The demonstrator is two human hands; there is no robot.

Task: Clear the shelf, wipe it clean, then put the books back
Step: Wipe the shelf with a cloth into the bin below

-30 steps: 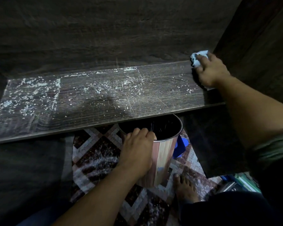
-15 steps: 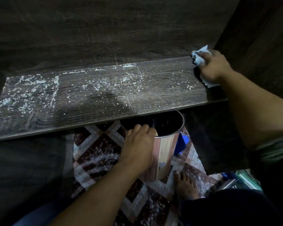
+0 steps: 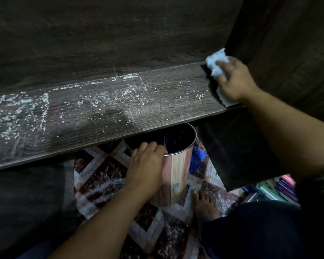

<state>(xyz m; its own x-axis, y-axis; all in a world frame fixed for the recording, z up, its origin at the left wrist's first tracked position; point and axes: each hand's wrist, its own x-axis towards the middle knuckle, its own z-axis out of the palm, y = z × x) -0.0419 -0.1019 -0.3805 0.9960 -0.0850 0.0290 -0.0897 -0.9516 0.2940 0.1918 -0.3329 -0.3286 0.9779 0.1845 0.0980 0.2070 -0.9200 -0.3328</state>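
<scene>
— Two grips busy in the head view. What is each one on?

— Right grip [image 3: 236, 81]: fingers bunched over a crumpled pale-blue cloth [image 3: 216, 62], pressing it onto the shelf [image 3: 120, 113] at its far right end, tight in the back corner by the side panel [image 3: 288, 53]. Left grip [image 3: 146, 163]: closed over the rim of a round bin [image 3: 178, 169], fingertips hooked inside. The bin's mouth sits just below the shelf's front edge, partly tucked under it.

— Bin standing or lifted?

— Cannot tell. Its base is near the patterned floor tiles [image 3: 105, 171], beside a bare foot [image 3: 204, 204].

— Shelf surface?

— Nothing stands on it. White crumbs [image 3: 17, 113] lie thick at the left end and thinner through the middle, with a few specks near the cloth.

— And the books [image 3: 281, 186]?

— Probably the coloured spines low on the right, blurred, well apart from the shelf.

— Which step?

— Wiping, and early in it by my reading: most of the shelf is unswept. Clearing looks done; restocking not begun.

— What does the next move call for?

— My judgement: draw the cloth leftward and forward under steady pressure, herding crumbs over the front edge. The left grip should hold the bin's mouth under wherever the cloth meets that edge. The risk is spill onto the tiles, which already show white scatter.
</scene>
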